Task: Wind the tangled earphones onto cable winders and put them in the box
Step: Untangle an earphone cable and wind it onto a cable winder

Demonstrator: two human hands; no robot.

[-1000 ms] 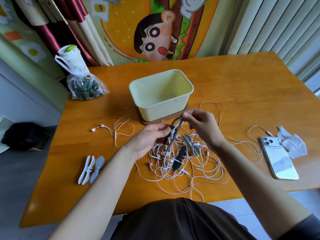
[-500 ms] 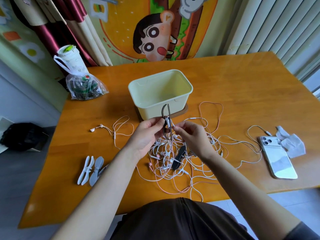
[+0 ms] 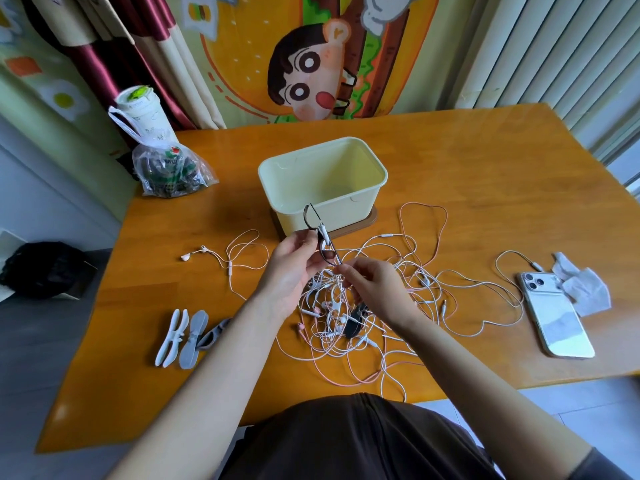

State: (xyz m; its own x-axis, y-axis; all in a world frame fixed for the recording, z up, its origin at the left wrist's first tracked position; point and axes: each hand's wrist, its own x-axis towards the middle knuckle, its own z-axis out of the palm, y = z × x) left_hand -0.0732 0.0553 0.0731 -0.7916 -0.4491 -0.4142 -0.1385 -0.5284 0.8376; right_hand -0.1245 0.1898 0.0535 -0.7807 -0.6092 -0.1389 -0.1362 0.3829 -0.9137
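Just beyond the wearer's lap, a tangled heap of white and pink earphone cables (image 3: pixel 346 323) lies on the orange wooden table (image 3: pixel 485 188). Above it, the left hand (image 3: pixel 294 261) grips a thin dark cable winder (image 3: pixel 305 216), held upright with a white earphone piece against it. The right hand (image 3: pixel 374 289) pinches a cable at the winder's lower end. Farther back stands the pale yellow plastic box (image 3: pixel 356 206), with nothing visible inside. Pulling this cable could drag the heap along and tighten its knots, or slip the cable off the winder. Seen edge-on, the winder's shape is unclear, and fingers hide whether any turns are wound.
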